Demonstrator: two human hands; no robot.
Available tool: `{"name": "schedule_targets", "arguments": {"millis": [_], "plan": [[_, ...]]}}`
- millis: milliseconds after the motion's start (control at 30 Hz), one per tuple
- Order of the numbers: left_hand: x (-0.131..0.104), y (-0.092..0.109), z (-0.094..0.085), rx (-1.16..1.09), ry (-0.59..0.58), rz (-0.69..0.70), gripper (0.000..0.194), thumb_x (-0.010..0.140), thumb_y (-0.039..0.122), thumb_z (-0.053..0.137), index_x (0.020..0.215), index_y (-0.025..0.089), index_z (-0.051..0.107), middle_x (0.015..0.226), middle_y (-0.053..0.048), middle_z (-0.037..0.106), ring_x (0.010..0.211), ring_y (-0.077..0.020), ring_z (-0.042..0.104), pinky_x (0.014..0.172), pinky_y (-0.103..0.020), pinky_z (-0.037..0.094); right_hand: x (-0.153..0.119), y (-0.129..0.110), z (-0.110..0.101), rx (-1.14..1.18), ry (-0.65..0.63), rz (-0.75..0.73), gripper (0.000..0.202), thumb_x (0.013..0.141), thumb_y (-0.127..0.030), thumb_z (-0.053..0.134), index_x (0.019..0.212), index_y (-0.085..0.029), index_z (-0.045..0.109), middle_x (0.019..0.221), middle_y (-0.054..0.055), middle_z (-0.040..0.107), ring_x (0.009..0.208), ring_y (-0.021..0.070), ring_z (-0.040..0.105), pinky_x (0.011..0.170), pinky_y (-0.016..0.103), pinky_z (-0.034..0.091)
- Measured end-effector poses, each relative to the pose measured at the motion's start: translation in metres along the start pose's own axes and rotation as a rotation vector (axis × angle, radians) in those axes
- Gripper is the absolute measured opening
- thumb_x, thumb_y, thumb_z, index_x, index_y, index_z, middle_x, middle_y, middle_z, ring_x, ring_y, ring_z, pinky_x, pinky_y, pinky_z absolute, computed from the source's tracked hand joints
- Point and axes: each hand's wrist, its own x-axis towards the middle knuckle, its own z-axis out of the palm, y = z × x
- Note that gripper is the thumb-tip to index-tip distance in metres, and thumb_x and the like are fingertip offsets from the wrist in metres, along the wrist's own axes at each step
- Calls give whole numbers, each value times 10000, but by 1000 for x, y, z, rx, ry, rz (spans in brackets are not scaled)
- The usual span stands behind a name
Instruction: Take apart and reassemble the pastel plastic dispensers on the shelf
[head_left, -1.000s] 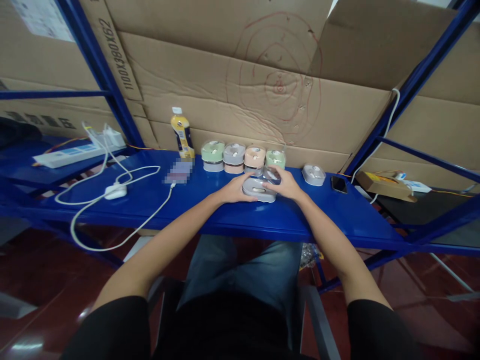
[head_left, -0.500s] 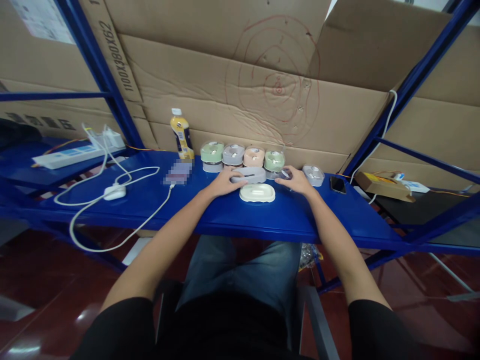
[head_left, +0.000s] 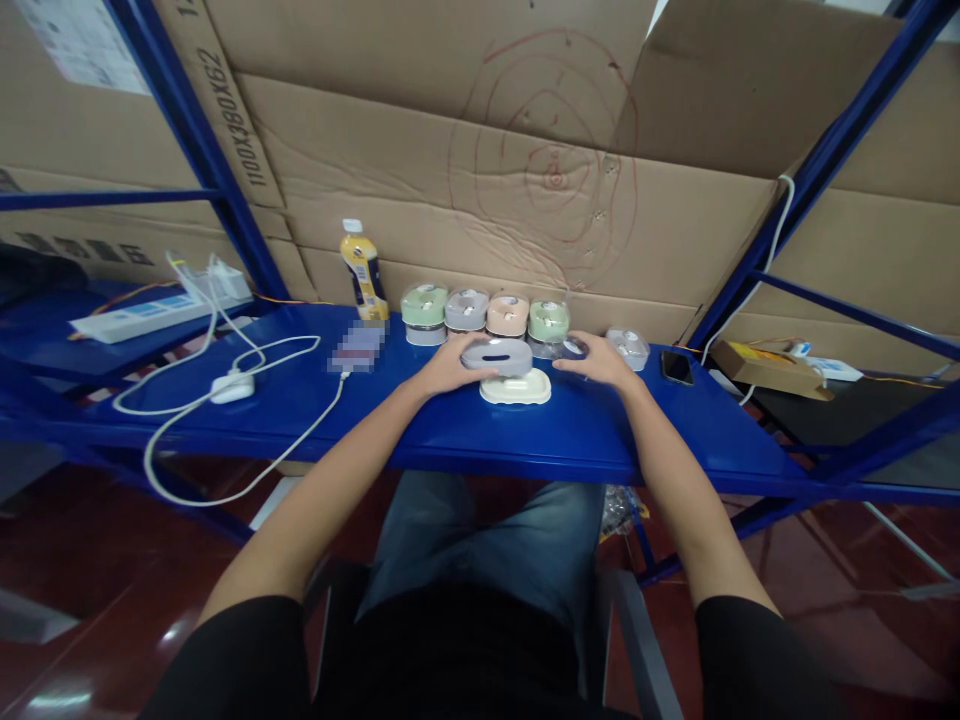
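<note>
My left hand (head_left: 452, 366) grips the left end of a grey oval lid-like piece with a dark slot (head_left: 497, 357). Just below it, partly overlapped in my view, a cream oval base (head_left: 516, 388) rests on the blue tabletop. Whether the two pieces touch, I cannot tell. On the right, my right hand (head_left: 602, 360) has its fingers curled round a clear plastic cover (head_left: 572, 348). Behind my hands stand small boxes with clear covers: a green box (head_left: 425, 303), a grey one (head_left: 466, 309), a peach one (head_left: 508, 314) and another green one (head_left: 550, 320).
A yellow drink bottle (head_left: 364, 270) stands behind a blurred-out phone-like object on a cable. A white charger (head_left: 232, 386) with looping cables lies on the left. Right of my hand are a clear-covered grey box (head_left: 628, 349) and a dark phone (head_left: 676, 367). Cardboard (head_left: 360, 150) backs the table.
The grey slotted piece has tilted in my left hand, so its slot faces me more. It now overlaps the back of the cream base. My right hand has barely moved.
</note>
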Motion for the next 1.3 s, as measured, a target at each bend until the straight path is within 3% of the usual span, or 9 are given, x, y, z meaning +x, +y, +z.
{"name": "schedule_targets", "arguments": {"millis": [133, 367, 567, 1033, 1300], "plan": [[-3, 16, 26, -27, -71, 10, 1118, 661, 663, 990, 1568, 191, 539, 1582, -223, 648, 1439, -461, 648, 1216, -626, 527, -4, -18, 13, 146, -30, -238, 859, 777, -514, 941, 1544, -211, 698, 1585, 136, 715, 1462, 350, 682, 1261, 507, 509], [-5, 18, 45, -64, -136, 39, 1259, 607, 652, 1021, 1640, 223, 445, 1598, -212, 643, 1472, -486, 635, 1222, -650, 522, 1, -46, 46, 72, -176, -451, 903, 703, -562, 975, 1523, -276, 725, 1530, 115, 749, 1420, 379, 702, 1248, 557, 510], [-3, 23, 45, -65, -145, -7, 1272, 605, 623, 1024, 1657, 232, 426, 1505, -196, 714, 1397, -501, 693, 1132, -628, 589, -1, -51, 40, 18, -169, -489, 848, 730, -571, 943, 1503, -287, 743, 1537, 103, 739, 1443, 364, 679, 1258, 543, 503], [-2, 29, 44, -92, -123, 18, 1317, 596, 617, 1034, 1676, 231, 388, 1546, -202, 690, 1442, -501, 664, 1171, -633, 568, 2, -53, 34, 69, -219, -516, 826, 741, -529, 969, 1499, -284, 752, 1540, 99, 737, 1431, 342, 687, 1267, 508, 493], [-1, 23, 47, -62, -118, 28, 1270, 591, 645, 1039, 1634, 223, 451, 1518, -210, 698, 1446, -524, 649, 1158, -664, 570, 5, -46, 40, -10, -255, -480, 969, 745, -654, 953, 1589, -268, 676, 1449, 125, 739, 1324, 353, 715, 1185, 497, 547]]}}
